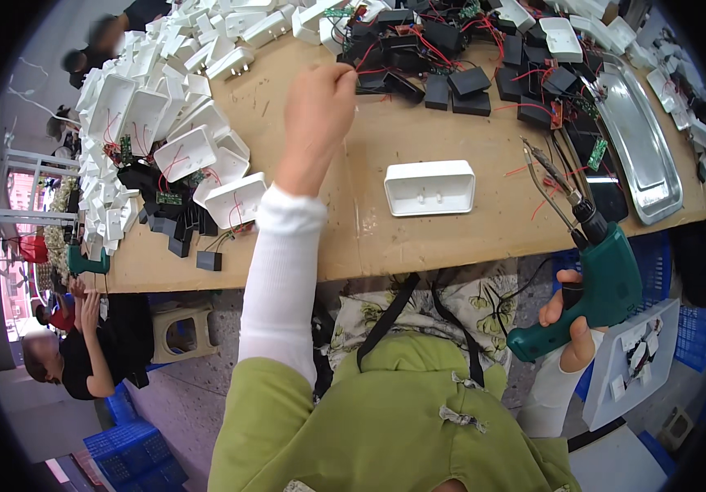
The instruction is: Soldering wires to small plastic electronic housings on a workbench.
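Note:
My right hand (568, 316) is wrapped round the grip of a green soldering gun (611, 275). Its metal tip and thin feed tube point up over the table's right part. My left hand (318, 115) reaches far across the table, fingers curled in at the near edge of a heap of black box-shaped parts (406, 57) with red wires. Whatever those fingers pinch is hidden. Between my hands, apart from both, an open white plastic housing (430, 202) lies with its hollow side up; two small prongs or posts show inside.
White housings (148, 107) pile up at the left, some wired to green circuit boards (169, 198). A metal tray (644, 148) lies at the right edge beside a dark flat slab (601, 197). Below stands a clear bin (633, 361). Another person (90, 361) sits at the left.

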The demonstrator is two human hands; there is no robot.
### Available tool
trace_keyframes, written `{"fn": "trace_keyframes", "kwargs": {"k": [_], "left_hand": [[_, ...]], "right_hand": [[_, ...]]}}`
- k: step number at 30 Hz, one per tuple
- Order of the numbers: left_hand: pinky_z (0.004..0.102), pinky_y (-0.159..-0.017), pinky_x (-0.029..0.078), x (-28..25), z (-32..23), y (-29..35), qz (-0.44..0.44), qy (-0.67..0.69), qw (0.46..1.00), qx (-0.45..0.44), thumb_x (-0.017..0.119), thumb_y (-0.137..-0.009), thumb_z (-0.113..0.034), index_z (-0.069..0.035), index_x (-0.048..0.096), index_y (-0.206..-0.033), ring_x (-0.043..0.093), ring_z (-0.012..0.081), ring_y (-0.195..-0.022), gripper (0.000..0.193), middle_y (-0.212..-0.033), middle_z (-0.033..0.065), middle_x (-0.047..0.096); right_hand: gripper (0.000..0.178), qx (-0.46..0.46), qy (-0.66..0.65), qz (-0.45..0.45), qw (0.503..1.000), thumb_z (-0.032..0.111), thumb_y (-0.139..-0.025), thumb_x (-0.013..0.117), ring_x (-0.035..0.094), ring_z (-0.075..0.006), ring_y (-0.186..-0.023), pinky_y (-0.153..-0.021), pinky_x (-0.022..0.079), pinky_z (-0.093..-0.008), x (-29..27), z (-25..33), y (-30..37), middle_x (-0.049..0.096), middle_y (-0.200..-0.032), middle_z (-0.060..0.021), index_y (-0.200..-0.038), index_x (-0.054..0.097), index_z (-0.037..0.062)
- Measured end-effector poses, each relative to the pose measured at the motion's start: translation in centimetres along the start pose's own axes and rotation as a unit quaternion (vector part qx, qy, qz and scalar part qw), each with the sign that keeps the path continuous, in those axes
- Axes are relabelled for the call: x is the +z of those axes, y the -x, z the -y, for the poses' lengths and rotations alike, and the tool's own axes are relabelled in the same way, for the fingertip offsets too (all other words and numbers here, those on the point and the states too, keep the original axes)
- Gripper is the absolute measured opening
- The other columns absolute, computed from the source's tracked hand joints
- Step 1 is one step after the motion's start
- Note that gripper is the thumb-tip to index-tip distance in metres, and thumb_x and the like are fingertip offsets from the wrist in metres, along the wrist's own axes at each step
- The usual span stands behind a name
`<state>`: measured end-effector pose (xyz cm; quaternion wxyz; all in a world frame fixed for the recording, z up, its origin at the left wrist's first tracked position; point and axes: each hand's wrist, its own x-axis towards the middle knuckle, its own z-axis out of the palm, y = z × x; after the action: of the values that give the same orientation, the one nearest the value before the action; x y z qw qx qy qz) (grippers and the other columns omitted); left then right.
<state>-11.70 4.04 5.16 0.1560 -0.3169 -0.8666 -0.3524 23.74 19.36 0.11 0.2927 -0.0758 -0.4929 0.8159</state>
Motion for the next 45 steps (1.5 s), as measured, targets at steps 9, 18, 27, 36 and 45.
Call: {"fn": "trace_keyframes", "kwargs": {"k": [9, 18, 27, 36, 45], "left_hand": [[0.0443, -0.072, 0.05, 3.9, -0.3, -4.9, 0.118, -0.238, 0.963, -0.046, 0.061, -0.072, -0.018, -0.007, 0.072, -0.083, 0.065, 0.0333, -0.085, 0.019, -0.09, 0.0175, 0.066], [0.0271, -0.06, 0.043, -5.9, -1.7, -6.9, -0.072, 0.353, 0.925, -0.122, 0.072, -0.075, -0.016, 0.003, 0.069, -0.085, 0.055, 0.0112, -0.074, 0.022, -0.077, 0.0044, 0.064], [0.0191, -0.059, 0.044, -5.7, 0.5, -0.5, -0.16, 0.566, 0.798, -0.134, 0.064, -0.085, -0.011, 0.0, 0.065, -0.09, 0.057, 0.0093, -0.064, 0.012, -0.075, 0.0044, 0.063], [0.0212, -0.063, 0.042, -5.9, -1.2, 7.5, 0.2, 0.438, 0.873, -0.081, 0.071, -0.078, -0.009, -0.002, 0.07, -0.081, 0.055, 0.0089, -0.07, 0.007, -0.075, 0.0007, 0.06], [0.0226, -0.058, 0.044, -5.2, -1.5, 12.5, 0.203, 0.402, 0.889, -0.083, 0.067, -0.078, -0.001, 0.001, 0.068, -0.082, 0.054, 0.0107, -0.065, 0.005, -0.079, 0.0041, 0.058]], "right_hand": [[0.061, -0.001, 0.036, -0.011, 0.999, 0.02, -0.09, 0.059, 0.053, -0.0148, -0.078, -0.064, 0.048, -0.0295, -4.1, -0.1, 1.5, 0.038, -0.134, -0.0221, -0.136, 0.025, -0.0027], [0.049, -0.017, 0.014, 0.056, 0.998, 0.016, -0.095, 0.049, 0.048, -0.0136, -0.081, -0.068, 0.043, -0.0276, -4.2, -0.8, -0.5, 0.041, -0.133, -0.0176, -0.136, 0.028, -0.0001], [0.05, -0.019, 0.023, 0.058, 0.998, 0.017, -0.094, 0.05, 0.047, -0.0128, -0.08, -0.067, 0.042, -0.0259, -3.3, -0.9, -0.5, 0.041, -0.133, -0.0184, -0.136, 0.029, -0.0001], [0.049, -0.018, 0.018, 0.085, 0.996, 0.016, -0.094, 0.049, 0.046, -0.0131, -0.081, -0.067, 0.042, -0.0267, -2.9, -0.5, -0.1, 0.04, -0.134, -0.0191, -0.136, 0.028, 0.0007], [0.064, -0.002, 0.027, 0.015, 1.0, 0.02, -0.089, 0.06, 0.051, -0.0135, -0.08, -0.063, 0.045, -0.0274, -1.5, -0.7, -0.1, 0.039, -0.134, -0.0212, -0.137, 0.023, -0.0022]]}}
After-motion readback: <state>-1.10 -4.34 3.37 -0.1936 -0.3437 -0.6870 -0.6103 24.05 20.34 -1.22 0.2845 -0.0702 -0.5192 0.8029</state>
